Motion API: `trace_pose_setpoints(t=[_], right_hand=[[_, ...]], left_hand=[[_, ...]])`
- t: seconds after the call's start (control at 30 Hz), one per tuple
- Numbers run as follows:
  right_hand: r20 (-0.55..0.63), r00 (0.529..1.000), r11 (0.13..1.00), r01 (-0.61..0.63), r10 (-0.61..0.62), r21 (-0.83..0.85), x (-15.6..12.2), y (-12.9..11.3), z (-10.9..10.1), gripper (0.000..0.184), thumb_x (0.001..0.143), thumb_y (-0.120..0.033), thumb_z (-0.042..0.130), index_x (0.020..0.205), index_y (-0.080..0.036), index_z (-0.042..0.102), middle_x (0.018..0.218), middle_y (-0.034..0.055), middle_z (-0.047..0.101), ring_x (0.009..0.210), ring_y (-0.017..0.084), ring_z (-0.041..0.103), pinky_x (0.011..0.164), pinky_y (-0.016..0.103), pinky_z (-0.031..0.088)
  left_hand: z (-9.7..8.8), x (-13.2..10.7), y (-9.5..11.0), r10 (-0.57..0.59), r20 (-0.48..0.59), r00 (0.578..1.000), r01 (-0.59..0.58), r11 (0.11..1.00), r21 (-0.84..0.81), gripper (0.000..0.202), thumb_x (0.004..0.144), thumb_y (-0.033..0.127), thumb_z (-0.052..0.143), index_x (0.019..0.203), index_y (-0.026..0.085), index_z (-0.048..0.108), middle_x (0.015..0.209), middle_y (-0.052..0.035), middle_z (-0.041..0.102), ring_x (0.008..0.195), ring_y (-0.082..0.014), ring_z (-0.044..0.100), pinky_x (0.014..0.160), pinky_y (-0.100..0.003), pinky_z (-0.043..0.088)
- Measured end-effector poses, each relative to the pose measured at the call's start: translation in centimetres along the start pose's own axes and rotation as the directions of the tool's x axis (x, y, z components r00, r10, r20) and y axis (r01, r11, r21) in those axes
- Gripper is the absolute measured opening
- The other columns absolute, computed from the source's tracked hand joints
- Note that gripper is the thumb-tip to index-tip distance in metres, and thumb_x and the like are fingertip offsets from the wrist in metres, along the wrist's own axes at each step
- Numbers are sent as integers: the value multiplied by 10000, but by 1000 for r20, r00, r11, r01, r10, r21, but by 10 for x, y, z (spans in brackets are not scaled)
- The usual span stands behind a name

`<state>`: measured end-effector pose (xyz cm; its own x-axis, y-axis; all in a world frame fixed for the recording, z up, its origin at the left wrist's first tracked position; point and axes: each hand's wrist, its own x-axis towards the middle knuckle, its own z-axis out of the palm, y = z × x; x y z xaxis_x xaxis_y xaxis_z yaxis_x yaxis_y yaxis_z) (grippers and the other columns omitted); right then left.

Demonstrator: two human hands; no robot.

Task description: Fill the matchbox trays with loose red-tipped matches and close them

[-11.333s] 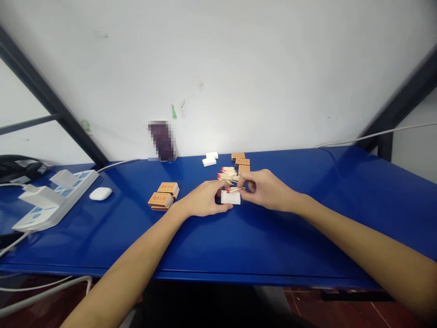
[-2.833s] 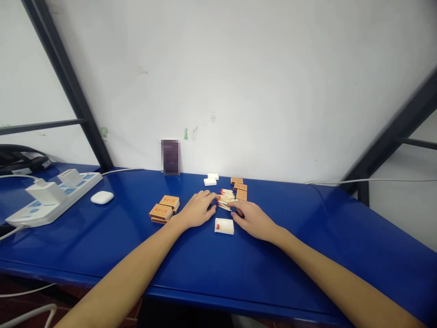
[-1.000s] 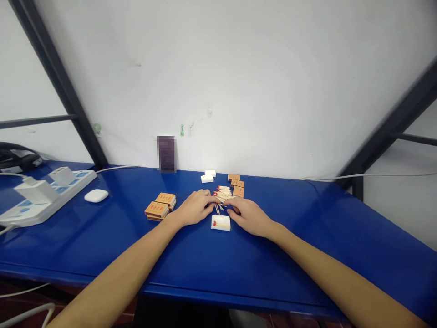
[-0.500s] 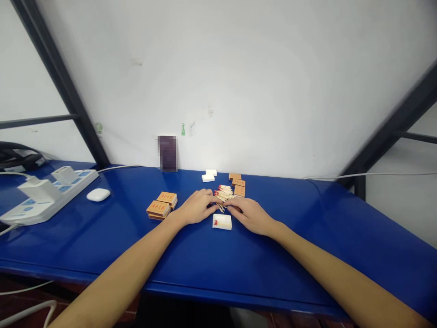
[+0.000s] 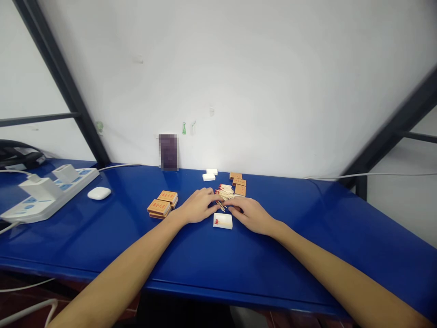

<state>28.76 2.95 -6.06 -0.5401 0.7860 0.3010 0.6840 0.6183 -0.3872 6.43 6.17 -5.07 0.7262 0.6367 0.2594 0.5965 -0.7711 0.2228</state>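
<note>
A heap of loose red-tipped matches [image 5: 226, 191] lies on the blue desk, with a few stray ones slanting towards me between my hands. My left hand [image 5: 198, 206] reaches in from the left, its index finger and thumb apart at the edge of the heap. From the other side my right hand [image 5: 251, 214] meets it, index finger and thumb also parted, fingertips at the stray matches. I see no match lifted in either hand. Just in front of the fingers sits an open white matchbox tray [image 5: 223, 221] with some matches inside, red heads to the left.
Orange matchboxes [image 5: 160, 207] are stacked at left beside my wrist. Several orange matchbox sleeves [image 5: 239, 182] lie behind the heap, near two white trays [image 5: 209, 176]. A white earbud case [image 5: 99, 193] and power strip [image 5: 51, 196] are further left. A blurred dark rectangle [image 5: 169, 152] leans on the wall.
The view has shifted slightly. My hands stay at the same spot beside the heap, with only small finger movements among the stray matches.
</note>
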Motion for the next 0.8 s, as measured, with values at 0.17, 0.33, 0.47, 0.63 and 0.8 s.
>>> trace_pose_setpoints(t=[0.17,0.33,0.47,0.63,0.8], right_hand=[[4,1000,1000,-9,9,-4,0,-2,-1,300,959,-209,445,1150,-268,669,1002,35,701,859,182,614,747,308,439],[-4,1000,1000,-21,21,-20,0,-2,-1,280,949,-212,463,1140,-247,665,917,36,689,810,174,603,728,302,431],[-13,999,999,-39,38,-28,0,-3,-1,268,942,-210,471,1127,-237,663,884,33,679,790,172,598,718,297,428],[-17,999,999,-39,38,-32,1,-5,-1,262,942,-213,469,1119,-226,661,858,32,673,787,172,598,724,295,431],[-18,999,998,-43,42,-43,1,-4,0,257,940,-218,469,1102,-221,669,867,39,676,806,181,603,731,303,438]], left_hand=[[2,-1,-2,-20,-9,1000,20,1000,6,321,992,413,405,1203,278,607,951,-45,517,923,-205,515,833,-345,403],[4,-1,-3,-30,-26,999,30,1000,3,316,984,416,414,1172,248,604,943,-47,512,921,-206,515,827,-345,405],[4,-1,-3,-46,-29,998,46,999,-16,296,973,390,429,1167,247,602,942,-45,513,917,-208,518,826,-350,412],[3,-1,-4,-61,-27,998,61,998,-19,293,920,181,406,1137,230,596,978,-50,522,930,-207,521,838,-354,416],[3,-1,-5,-64,-33,997,64,998,-20,279,907,165,399,1098,221,595,976,-54,528,921,-213,521,842,-365,426]])
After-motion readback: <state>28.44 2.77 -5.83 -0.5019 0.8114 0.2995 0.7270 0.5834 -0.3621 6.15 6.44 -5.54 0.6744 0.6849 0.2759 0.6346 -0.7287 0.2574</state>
